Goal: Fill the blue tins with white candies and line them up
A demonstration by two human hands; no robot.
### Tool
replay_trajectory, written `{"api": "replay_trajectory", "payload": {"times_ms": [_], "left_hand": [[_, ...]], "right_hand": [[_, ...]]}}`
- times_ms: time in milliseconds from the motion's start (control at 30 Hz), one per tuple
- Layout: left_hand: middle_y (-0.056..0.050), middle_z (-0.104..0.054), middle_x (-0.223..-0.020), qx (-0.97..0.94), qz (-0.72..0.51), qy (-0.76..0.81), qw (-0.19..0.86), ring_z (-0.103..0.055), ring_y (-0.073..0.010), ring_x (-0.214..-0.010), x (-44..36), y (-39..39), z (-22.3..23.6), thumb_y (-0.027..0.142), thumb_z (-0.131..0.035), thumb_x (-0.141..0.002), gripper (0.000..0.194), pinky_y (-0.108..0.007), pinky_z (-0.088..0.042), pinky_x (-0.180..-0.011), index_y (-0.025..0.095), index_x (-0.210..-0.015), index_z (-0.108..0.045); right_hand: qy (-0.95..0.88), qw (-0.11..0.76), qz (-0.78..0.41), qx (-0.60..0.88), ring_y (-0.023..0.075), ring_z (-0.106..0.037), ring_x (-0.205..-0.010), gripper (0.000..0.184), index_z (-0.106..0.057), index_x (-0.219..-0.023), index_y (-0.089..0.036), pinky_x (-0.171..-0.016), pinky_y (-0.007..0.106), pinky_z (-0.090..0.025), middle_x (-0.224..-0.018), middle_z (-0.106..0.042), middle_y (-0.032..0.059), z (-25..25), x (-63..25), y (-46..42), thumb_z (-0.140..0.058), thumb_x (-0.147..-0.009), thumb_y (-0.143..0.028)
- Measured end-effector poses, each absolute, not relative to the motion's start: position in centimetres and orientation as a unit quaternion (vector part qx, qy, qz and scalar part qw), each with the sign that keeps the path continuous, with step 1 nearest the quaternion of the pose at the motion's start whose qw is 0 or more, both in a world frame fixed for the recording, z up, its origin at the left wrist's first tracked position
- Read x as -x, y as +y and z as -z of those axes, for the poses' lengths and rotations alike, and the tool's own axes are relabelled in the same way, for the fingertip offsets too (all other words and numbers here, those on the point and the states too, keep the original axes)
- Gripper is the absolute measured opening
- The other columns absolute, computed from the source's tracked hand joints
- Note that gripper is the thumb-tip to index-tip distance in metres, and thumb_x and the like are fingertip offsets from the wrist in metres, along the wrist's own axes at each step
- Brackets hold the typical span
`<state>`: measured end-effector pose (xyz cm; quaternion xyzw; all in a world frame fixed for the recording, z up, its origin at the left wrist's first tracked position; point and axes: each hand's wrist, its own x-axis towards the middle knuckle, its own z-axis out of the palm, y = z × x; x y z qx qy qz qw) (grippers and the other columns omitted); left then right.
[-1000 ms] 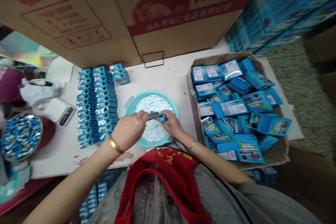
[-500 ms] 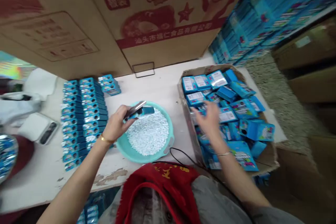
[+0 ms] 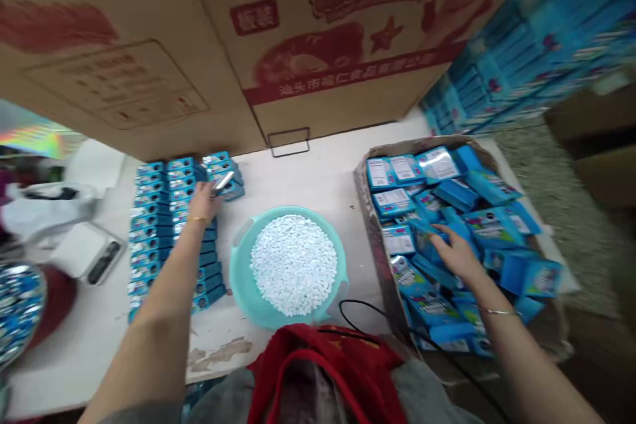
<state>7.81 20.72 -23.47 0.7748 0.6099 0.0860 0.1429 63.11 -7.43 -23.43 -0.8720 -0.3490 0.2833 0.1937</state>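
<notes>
My left hand [image 3: 203, 202] is at the short row of small blue boxes [image 3: 218, 159], its fingers closed around a flat, shiny metal piece [image 3: 223, 182]. Whether it also grips a box there cannot be made out. My right hand [image 3: 457, 253] reaches into an open carton [image 3: 370, 212] of jumbled blue boxes [image 3: 489, 228]; its thumb and fingers pinch a blue box [image 3: 426, 242] partly hidden by the hand. Between my hands stands a turquoise basin [image 3: 243, 295] holding small white pellets [image 3: 293, 265].
Long rows of blue boxes [image 3: 149, 218] stand at the left. Beyond them are a white scale [image 3: 82, 252] and a dark red tub [image 3: 57, 298] of shiny packets. A large cardboard box [image 3: 342, 93] walls off the back. A black cable [image 3: 370, 305] crosses near my body.
My left hand has moved from above the basin, where it held a blue box and the metal piece, left to the box rows. My right hand has shifted within the carton onto a box.
</notes>
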Motion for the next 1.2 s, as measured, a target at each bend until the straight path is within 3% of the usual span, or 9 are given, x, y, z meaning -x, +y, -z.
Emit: {"api": "replay_trajectory", "payload": {"times_ms": [67,167,300,433,600,700,1033,1200], "left_hand": [[-0.010,-0.053,-0.112,-0.762,-0.111,0.625,0.128,-0.051,-0.0265,-0.111,-8.0,20.5,23.5,0.051,-0.055,-0.087,0.049,-0.042,-0.047,-0.096,0.011,-0.116,-0.049],[-0.005,-0.058,-0.105,-0.769,-0.134,0.613,0.121,-0.055,-0.0245,-0.104,-9.2,17.8,23.3,0.052,-0.050,-0.089,0.043,-0.042,-0.049,-0.094,0.017,-0.115,-0.050],[-0.004,-0.064,-0.102,-0.810,-0.093,0.519,0.257,-0.061,-0.0209,-0.094,-11.8,10.4,22.6,0.043,-0.044,-0.092,0.031,-0.038,-0.051,-0.089,0.020,-0.110,-0.054],[-0.009,-0.064,-0.106,-0.808,-0.011,0.481,0.339,-0.061,-0.0222,-0.100,-14.1,4.1,23.1,0.034,-0.042,-0.091,0.031,-0.038,-0.049,-0.092,0.018,-0.115,-0.055],[-0.017,-0.058,-0.114,-0.794,0.064,0.559,0.229,-0.055,-0.0254,-0.107,-16.9,1.2,25.4,0.012,-0.034,-0.091,0.034,-0.042,-0.045,-0.097,0.012,-0.117,-0.056],[-0.015,-0.055,-0.123,-0.805,0.074,0.537,0.241,-0.051,-0.0240,-0.112,-18.7,-0.1,27.2,0.006,-0.033,-0.090,0.038,-0.041,-0.043,-0.100,0.014,-0.121,-0.054],[-0.010,-0.059,-0.111,-0.814,0.032,0.440,0.379,-0.056,-0.0203,-0.103,-21.5,-5.6,28.0,0.001,-0.042,-0.079,0.044,-0.038,-0.049,-0.094,0.018,-0.118,-0.054],[-0.010,-0.060,-0.111,-0.779,-0.046,0.431,0.453,-0.057,-0.0204,-0.102,-19.9,-4.5,25.2,0.015,-0.046,-0.085,0.034,-0.039,-0.048,-0.094,0.018,-0.119,-0.052]], "right_hand": [[-0.309,0.268,-0.278,0.869,0.0240,-0.062,-0.066,0.057,-0.066,-0.115,-0.014,-0.068,0.044,-0.054,-0.078,-0.068,0.0067,21.7,-63.4,-8.2,-0.055,-0.073,-0.051],[-0.228,0.411,-0.318,0.823,0.0219,-0.065,-0.071,0.059,-0.061,-0.123,-0.019,-0.067,0.041,-0.057,-0.091,-0.070,0.0057,19.6,-63.4,-9.3,-0.063,-0.072,-0.047],[-0.210,0.521,-0.448,0.696,0.0242,-0.070,-0.088,0.067,-0.051,-0.134,-0.030,-0.077,0.046,-0.059,-0.108,-0.072,0.0043,18.4,-61.2,-9.5,-0.072,-0.071,-0.042],[-0.226,0.532,-0.538,0.613,0.0269,-0.070,-0.099,0.059,-0.058,-0.123,-0.029,-0.086,0.049,-0.058,-0.110,-0.073,0.0047,18.2,-56.7,-8.2,-0.076,-0.068,-0.035],[-0.228,0.535,-0.582,0.569,0.0255,-0.068,-0.105,0.042,-0.061,-0.113,-0.028,-0.091,0.048,-0.057,-0.113,-0.072,0.0028,18.3,-51.2,-7.4,-0.073,-0.074,-0.037],[-0.209,0.548,-0.580,0.566,0.0234,-0.067,-0.108,0.042,-0.061,-0.113,-0.027,-0.095,0.045,-0.055,-0.115,-0.072,0.0022,18.8,-49.2,-8.1,-0.075,-0.074,-0.036],[-0.293,0.524,-0.511,0.616,0.0206,-0.067,-0.104,0.050,-0.053,-0.114,-0.026,-0.095,0.041,-0.054,-0.111,-0.070,0.0038,21.0,-47.3,-9.4,-0.077,-0.073,-0.038],[-0.377,0.513,-0.447,0.628,0.0198,-0.065,-0.100,0.046,-0.052,-0.113,-0.025,-0.092,0.037,-0.053,-0.106,-0.067,0.0033,21.6,-47.0,-9.0,-0.075,-0.074,-0.037]]}}
